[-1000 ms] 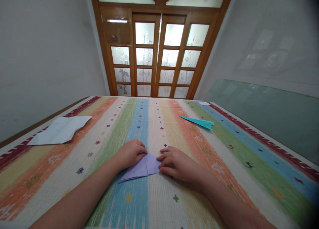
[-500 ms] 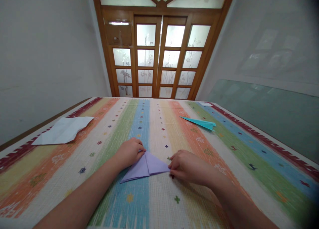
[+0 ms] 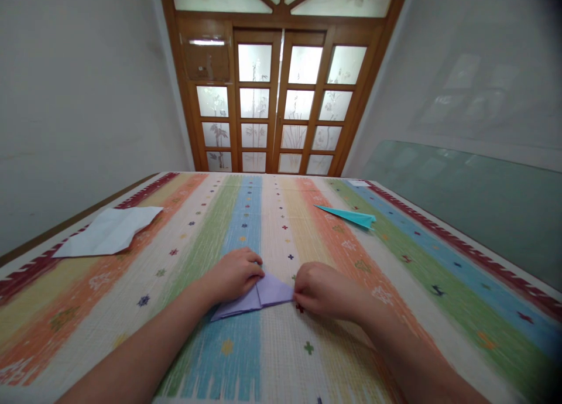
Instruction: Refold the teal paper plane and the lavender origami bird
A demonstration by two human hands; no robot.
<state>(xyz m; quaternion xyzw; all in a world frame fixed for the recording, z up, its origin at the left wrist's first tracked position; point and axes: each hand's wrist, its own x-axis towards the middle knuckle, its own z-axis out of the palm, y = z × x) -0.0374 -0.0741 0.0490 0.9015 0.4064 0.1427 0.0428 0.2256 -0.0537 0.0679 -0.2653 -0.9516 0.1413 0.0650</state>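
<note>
On the worktop (image 3: pixel 285 357), nearer than the turquoise paper plane (image 3: pixel 351 216), folded lilac paper (image 3: pixel 274 290) is pinched between the left hand (image 3: pixel 237 272) and right hand (image 3: pixel 325 290) fingers (image 3: pixel 255 259) at peak and corner, seemingly for steadiness.

Bright backlit door panes (image 3: pixel 299 104), dim walls (image 3: pixel 79 99), soft shadows, wide-angle stretch, darkened right corners

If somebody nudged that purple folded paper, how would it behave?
The purple folded paper is probably light, being just thin sheet, so it might slide easily. Its stacked front edges suggest it's stiffer than a single layer. Lying low on the striped cloth, it seems unlikely to roll or tip.
</note>
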